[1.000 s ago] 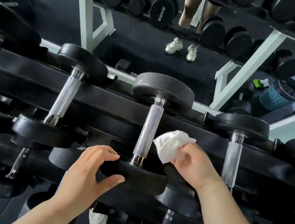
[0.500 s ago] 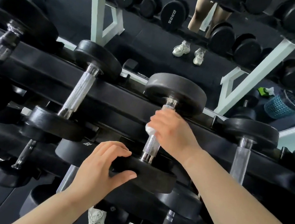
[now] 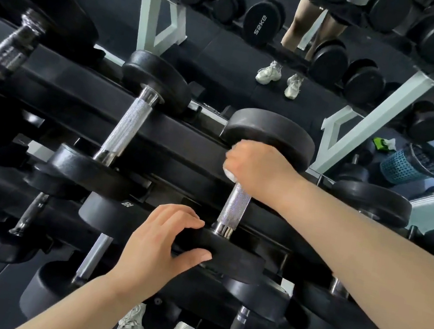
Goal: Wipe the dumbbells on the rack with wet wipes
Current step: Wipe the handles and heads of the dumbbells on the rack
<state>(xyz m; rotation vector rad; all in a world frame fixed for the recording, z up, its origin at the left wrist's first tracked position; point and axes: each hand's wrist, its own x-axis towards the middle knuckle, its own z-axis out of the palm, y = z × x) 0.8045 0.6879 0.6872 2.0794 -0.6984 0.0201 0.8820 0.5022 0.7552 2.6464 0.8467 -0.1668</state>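
A black dumbbell with a knurled steel handle (image 3: 235, 207) lies across the top tier of the black rack (image 3: 185, 141). My right hand (image 3: 258, 168) is wrapped around the far end of that handle, just under the far weight head (image 3: 269, 135), with the white wet wipe (image 3: 229, 175) pressed between palm and steel; only a small edge of the wipe shows. My left hand (image 3: 159, 246) grips the rim of the near weight head (image 3: 226, 255), thumb underneath, fingers on top.
More dumbbells sit on either side, one to the left (image 3: 127, 126) and one to the right (image 3: 370, 201), with lower tiers below. A mirror behind the rack reflects a white frame (image 3: 151, 1), a teal waste basket (image 3: 411, 165) and my legs.
My right hand went from holding the wipe beside the handle to closing around it, then slid up the handle toward the far head. The left hand stayed on the near head.
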